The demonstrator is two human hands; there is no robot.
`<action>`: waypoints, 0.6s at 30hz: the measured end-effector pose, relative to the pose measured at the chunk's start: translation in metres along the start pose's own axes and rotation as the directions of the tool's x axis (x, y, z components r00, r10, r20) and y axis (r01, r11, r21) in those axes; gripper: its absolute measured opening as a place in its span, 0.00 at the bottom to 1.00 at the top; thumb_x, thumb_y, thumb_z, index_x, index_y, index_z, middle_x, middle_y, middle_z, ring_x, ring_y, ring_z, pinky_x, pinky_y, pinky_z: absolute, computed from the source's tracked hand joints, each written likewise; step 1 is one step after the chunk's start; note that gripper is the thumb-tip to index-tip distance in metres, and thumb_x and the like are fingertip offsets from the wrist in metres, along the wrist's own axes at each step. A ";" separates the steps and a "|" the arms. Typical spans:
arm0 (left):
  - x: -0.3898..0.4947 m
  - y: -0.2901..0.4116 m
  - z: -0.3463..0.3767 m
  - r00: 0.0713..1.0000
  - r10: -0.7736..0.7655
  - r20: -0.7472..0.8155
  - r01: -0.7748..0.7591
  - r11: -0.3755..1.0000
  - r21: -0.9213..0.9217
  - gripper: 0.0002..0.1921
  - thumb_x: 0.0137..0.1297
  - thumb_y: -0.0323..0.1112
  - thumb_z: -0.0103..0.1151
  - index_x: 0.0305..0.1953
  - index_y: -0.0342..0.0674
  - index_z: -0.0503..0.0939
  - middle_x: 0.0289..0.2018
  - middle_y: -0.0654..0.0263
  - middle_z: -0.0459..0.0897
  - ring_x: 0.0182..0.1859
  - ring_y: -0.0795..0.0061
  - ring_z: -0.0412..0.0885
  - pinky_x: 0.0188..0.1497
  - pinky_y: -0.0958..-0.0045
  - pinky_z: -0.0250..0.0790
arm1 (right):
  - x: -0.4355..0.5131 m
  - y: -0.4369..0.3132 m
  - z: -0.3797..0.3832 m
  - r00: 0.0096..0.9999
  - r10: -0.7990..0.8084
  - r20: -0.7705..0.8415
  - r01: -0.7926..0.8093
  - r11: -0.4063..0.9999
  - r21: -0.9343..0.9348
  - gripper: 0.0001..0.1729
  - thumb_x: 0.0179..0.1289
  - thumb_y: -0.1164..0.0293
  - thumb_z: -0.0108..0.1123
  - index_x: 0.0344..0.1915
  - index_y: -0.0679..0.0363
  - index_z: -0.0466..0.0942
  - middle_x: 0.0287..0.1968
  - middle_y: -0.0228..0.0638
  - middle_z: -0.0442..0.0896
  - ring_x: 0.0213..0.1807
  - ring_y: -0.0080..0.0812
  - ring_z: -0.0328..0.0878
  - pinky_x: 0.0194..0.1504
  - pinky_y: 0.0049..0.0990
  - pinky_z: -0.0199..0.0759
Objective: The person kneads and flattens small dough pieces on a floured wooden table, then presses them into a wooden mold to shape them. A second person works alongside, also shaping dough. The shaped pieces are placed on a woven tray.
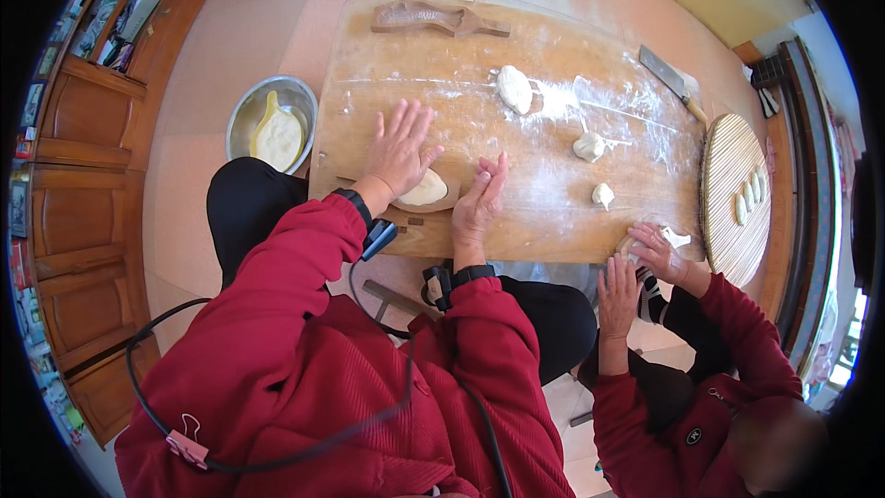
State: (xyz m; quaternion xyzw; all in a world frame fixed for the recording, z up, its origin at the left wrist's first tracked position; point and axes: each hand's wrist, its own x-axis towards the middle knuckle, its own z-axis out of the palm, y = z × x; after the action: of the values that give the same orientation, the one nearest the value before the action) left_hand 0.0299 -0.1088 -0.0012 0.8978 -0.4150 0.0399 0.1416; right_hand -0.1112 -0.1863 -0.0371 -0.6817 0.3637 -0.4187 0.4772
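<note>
My left hand (401,145) lies palm down with fingers spread, over the left side of a pale dough piece (425,188). That dough sits in a wooden mould (442,204) near the table's front edge; the hand hides part of both. My right hand (480,200) is turned on its side at the mould's right end, fingers extended and holding nothing visible. Whether it touches the mould I cannot tell. Further off on the floured wooden table (387,97) are a large dough lump (515,90), a smaller one (589,146) and a little one (603,196).
A carved wooden mould (425,17) lies at the far edge, a cleaver (667,72) at the far right. Several shaped dough pieces (750,194) rest on a round slatted tray (726,152). A co-worker's hands (639,263) handle dough. Left stands a metal basin (237,121) with a yellow scoop (272,107).
</note>
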 end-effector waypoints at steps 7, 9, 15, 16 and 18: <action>0.007 -0.004 0.002 0.991 -0.059 0.123 0.076 0.987 -0.139 0.37 0.72 0.60 0.44 0.72 0.40 0.60 0.73 0.46 0.56 0.76 0.46 0.49 0.74 0.40 0.41 | 0.005 0.005 0.001 1.000 -0.022 0.000 0.022 0.998 -0.054 0.26 0.78 0.71 0.39 0.72 0.64 0.58 0.51 0.45 0.79 0.52 0.38 0.79 0.54 0.33 0.73; 0.018 -0.008 0.006 0.990 -0.123 0.073 0.137 0.961 -0.242 0.36 0.72 0.59 0.44 0.72 0.40 0.61 0.73 0.46 0.56 0.76 0.46 0.49 0.74 0.39 0.41 | 0.005 0.005 0.001 1.000 -0.002 -0.007 0.001 0.999 -0.038 0.26 0.78 0.71 0.40 0.72 0.64 0.58 0.51 0.45 0.79 0.51 0.38 0.79 0.54 0.33 0.74; 0.012 -0.006 0.017 0.983 0.153 0.096 -0.151 0.988 -0.035 0.36 0.72 0.60 0.43 0.71 0.39 0.62 0.73 0.46 0.55 0.76 0.45 0.49 0.73 0.37 0.42 | 0.003 0.004 0.002 0.999 -0.036 -0.028 0.035 0.998 -0.049 0.26 0.78 0.70 0.38 0.72 0.64 0.59 0.51 0.46 0.80 0.49 0.38 0.79 0.52 0.34 0.74; 0.009 -0.005 0.015 0.988 0.136 0.079 -0.134 0.991 -0.030 0.36 0.73 0.60 0.43 0.71 0.38 0.62 0.73 0.46 0.56 0.76 0.44 0.49 0.73 0.37 0.42 | 0.002 0.004 0.002 0.999 -0.025 -0.024 0.023 0.998 -0.060 0.26 0.78 0.70 0.38 0.72 0.64 0.59 0.51 0.46 0.80 0.49 0.38 0.79 0.52 0.34 0.74; 0.012 -0.002 0.008 0.994 0.086 0.061 -0.086 0.996 0.001 0.36 0.73 0.59 0.43 0.71 0.39 0.62 0.73 0.46 0.56 0.76 0.44 0.50 0.73 0.37 0.42 | 0.003 0.004 0.002 0.999 -0.043 -0.017 0.042 0.997 -0.061 0.26 0.78 0.70 0.38 0.72 0.64 0.59 0.50 0.45 0.80 0.49 0.38 0.79 0.52 0.34 0.74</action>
State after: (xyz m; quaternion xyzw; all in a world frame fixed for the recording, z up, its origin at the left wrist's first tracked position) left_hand 0.0389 -0.1188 -0.0069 0.8802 -0.4573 0.0195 0.1256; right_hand -0.1089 -0.1893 -0.0403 -0.6996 0.3663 -0.4236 0.4438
